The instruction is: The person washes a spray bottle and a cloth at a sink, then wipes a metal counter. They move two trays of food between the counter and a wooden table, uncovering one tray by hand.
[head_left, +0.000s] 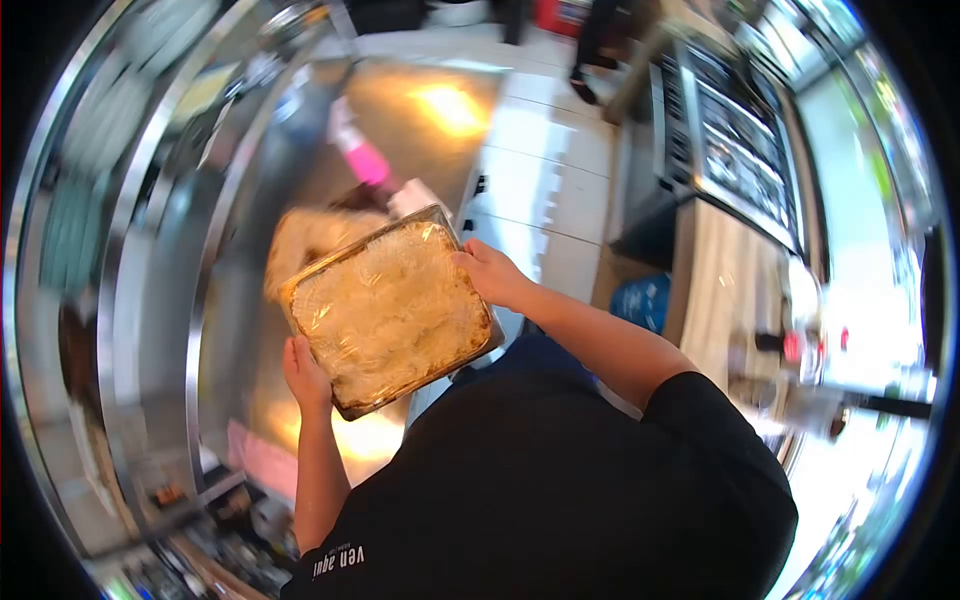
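Both my hands hold a rectangular baking pan [497,338] in front of my body, tilted slightly. It is filled with a golden-brown baked dish [395,300], and shiny clear plastic film seems to stretch over the top. My left hand [307,375] grips the lower left side, fingers mostly hidden under the pan. Around the upper right edge closes my right hand [492,275]. Behind the pan, a pale brown flat item [300,240] lies blurred on the steel worktop [415,135]. A bright pink object [367,163], too smeared to identify, is beyond it.
Steel shelves with stacked plates [72,235] run along the left. A pink cloth-like item [262,460] lies at the worktop's near end. On the right stand a black stove [735,140] and a wooden counter [725,290]. Another person's legs [592,45] show at the top.
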`<state>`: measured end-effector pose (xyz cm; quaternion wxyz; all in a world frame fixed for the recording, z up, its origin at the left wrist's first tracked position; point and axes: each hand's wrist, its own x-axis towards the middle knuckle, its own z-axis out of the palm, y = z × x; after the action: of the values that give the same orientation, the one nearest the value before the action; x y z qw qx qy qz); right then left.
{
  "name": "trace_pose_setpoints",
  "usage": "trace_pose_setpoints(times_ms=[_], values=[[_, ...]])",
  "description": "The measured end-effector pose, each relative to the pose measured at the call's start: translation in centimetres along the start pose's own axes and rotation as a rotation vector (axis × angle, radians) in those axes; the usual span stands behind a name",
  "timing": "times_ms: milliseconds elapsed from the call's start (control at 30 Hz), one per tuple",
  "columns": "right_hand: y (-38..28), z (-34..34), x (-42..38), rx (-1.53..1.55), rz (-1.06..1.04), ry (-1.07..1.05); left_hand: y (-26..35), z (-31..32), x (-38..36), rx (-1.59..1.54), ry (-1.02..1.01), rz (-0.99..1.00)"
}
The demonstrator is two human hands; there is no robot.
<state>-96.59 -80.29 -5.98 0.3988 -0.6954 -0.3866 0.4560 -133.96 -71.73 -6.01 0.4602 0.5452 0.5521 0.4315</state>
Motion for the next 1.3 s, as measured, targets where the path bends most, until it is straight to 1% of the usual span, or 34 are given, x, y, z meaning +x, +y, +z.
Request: trace_pose_setpoints(times_ms=[33,100,133,167,200,233,300,333,367,400,433,467,500,533,567,633,667,700,733,767,833,867,900,933,967,1000,1033,1133,1167,1200,1233,1267,1300], values=[[1.2,-3.0,-1.2,0.024,0.021,0.080,0.1,3.3,1.3,0.022,-0.101,0.051],[3.7,-9.1,-4.2,0.047,0.129,0.284,2.5,11.7,2.5,0.063,-0.211,0.068],[6.2,-11.8,-5.6,0.043,0.132,0.424,2.5,15.7,3.2,0.121,-0.295,0.160],[7.2,-14.4,-7.6,0.068,0.155,0.478,2.8,19.4,3.7,0.179,-0.377,0.251],[7.4,-17.2,-10.6,0.046,0.154,0.619,4.0,24.3,2.9,0.086,-0.422,0.196],[7.4,-19.6,-13.8,0.021,0.160,0.764,4.7,28.4,2.9,0.093,-0.492,0.211],[7.6,-22.9,-19.9,0.164,0.242,0.921,6.5,37.0,2.0,-0.024,-0.840,0.260],[9.7,-22.8,-21.5,0.126,0.189,1.077,8.1,40.6,1.4,-0.024,-0.900,0.267],[11.3,-23.6,-24.2,0.245,0.248,1.134,10.0,44.7,-0.7,-0.058,-1.022,0.275],[11.3,-23.8,-26.7,0.329,0.252,1.199,11.8,48.2,-2.4,-0.090,-1.139,0.278],[11.4,-24.1,-28.9,0.410,0.250,1.263,13.5,52.0,-3.9,-0.055,-1.309,0.280],[14.2,-24.1,-30.2,0.426,0.189,1.373,14.9,55.8,-5.5,-0.019,-1.472,0.281],[15.3,-24.2,-31.7,0.437,0.196,1.409,14.9,60.0,-6.7,0.018,-1.584,0.265],[16.1,-24.3,-32.9,0.584,0.212,1.430,14.6,64.1,-8.0,0.056,-1.692,0.252],[15.8,-23.8,-33.3,0.721,0.224,1.447,15.1,67.0,-8.9,0.047,-1.727,0.264],[16.9,-23.9,-34.5,0.790,0.211,1.489,15.5,72.5,-12.9,0.148,-1.818,0.508],[17.9,-23.9,-34.7,0.813,0.199,1.493,15.3,75.2,-14.4,0.149,-1.845,0.515],[19.0,-23.9,-34.8,0.833,0.188,1.492,14.8,77.5,-15.8,0.168,-1.889,0.563],[19.4,-24.0,-34.7,0.865,0.181,1.495,14.4,79.3,-16.9,0.184,-1.928,0.610],[19.6,-23.9,-34.6,0.899,0.190,1.507,14.0,80.9,-17.6,0.179,-1.944,0.614],[19.8,-23.6,-34.1,0.929,0.197,1.515,14.6,82.2,-18.8,0.281,-2.003,0.684],[20.0,-23.5,-34.1,0.929,0.196,1.523,14.7,82.6,-19.2,0.338,-1.999,0.723],[20.1,-23.5,-33.9,1.005,0.181,1.528,14.2,83.4,-19.5,0.336,-2.002,0.726],[20.1,-23.6,-33.8,1.081,0.164,1.528,13.5,84.3,-19.7,0.349,-1.975,0.772],[20.1,-23.6,-33.6,1.079,0.162,1.528,12.9,85.3,-19.7,0.359,-1.944,0.817],[20.0,-23.5,-33.6,1.107,0.131,1.537,14.3,84.6,-20.4,0.396,-1.911,0.879],[20.0,-23.5,-33.5,1.136,0.102,1.547,14.9,84.3,-20.9,0.395,-1.909,0.879],[21.5,-23.5,-33.3,1.158,0.017,1.564,16.5,83.8,-22.0,0.482,-1.828,0.972],[22.1,-23.4,-33.6,1.153,-0.027,1.567,16.9,83.6,-22.2,0.478,-1.831,0.965],[21.7,-23.1,-34.6,1.148,-0.018,1.565,17.2,83.1,-22.4,0.525,-1.773,0.962],[20.6,-22.7,-36.0,1.095,0.141,1.541,18.1,82.4,-22.7,0.572,-1.713,0.965],[20.1,-22.1,-37.5,1.036,0.293,1.515,19.1,81.8,-22.9,0.713,-1.682,0.926],[22.2,-20.6,-38.8,0.994,0.366,1.514,19.5,80.9,-22.8,0.710,-1.679,0.925]])
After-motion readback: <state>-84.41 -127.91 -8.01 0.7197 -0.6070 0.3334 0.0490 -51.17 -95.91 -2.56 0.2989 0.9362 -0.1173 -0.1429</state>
